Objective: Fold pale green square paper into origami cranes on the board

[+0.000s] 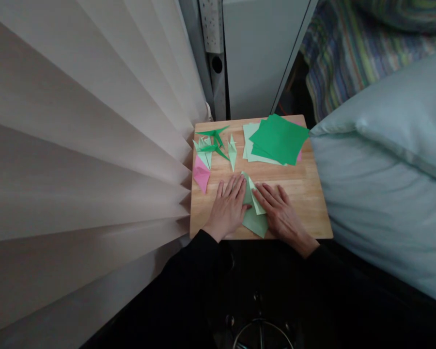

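Observation:
A light green sheet [255, 220] lies on the small wooden table [300, 203] near its front edge, with one flap folded over into a narrow, paler triangle. My left hand [228, 206] lies flat, fingers stretched out, on the left part of the paper. On the right, my right hand [278, 208] rests palm down with its fingers spread, the fingertips touching the pale folded flap. Neither hand grips anything.
Folded green pieces [213, 148], a pink one [201, 173] and a pale green one [232, 152] lie at the table's back left. Loose green sheets [281, 138] are stacked at the back right. A pleated curtain [131, 194] borders the left, bedding [385, 179] the right.

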A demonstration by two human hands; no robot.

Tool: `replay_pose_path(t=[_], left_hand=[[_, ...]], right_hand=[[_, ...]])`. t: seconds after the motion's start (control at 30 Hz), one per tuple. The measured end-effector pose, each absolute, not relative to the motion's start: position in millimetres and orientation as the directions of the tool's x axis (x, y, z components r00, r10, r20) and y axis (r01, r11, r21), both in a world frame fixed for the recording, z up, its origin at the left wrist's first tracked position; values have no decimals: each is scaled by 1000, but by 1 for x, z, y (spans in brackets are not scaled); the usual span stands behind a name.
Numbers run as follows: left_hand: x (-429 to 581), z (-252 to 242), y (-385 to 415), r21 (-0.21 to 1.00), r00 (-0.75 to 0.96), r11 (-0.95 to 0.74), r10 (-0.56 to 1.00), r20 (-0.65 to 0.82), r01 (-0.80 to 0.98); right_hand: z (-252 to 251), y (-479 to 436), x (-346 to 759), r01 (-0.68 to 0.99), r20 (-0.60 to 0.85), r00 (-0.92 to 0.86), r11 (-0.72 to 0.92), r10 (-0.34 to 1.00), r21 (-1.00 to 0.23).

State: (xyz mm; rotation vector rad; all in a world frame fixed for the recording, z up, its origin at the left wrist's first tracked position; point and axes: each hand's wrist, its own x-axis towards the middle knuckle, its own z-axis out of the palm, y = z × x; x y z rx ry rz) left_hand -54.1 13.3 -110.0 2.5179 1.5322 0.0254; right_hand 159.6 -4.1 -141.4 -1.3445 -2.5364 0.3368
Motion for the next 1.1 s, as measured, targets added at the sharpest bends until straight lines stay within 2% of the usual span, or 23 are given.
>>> replay_pose_path(t=[0.27, 0.7, 1.1], left_hand=[[-62, -103, 12, 143, 524, -507, 838, -149, 850], [-53, -106, 5, 184, 468, -444, 876, -118, 877], [-53, -106, 7, 201, 466, -439, 878, -108, 876]], right_hand=[[-134, -7, 158, 763, 77, -564, 554, 822, -334], [-125, -16, 146, 788, 19, -567, 549, 824, -279], [-121, -17, 147, 765, -11, -600, 569, 800, -301]])
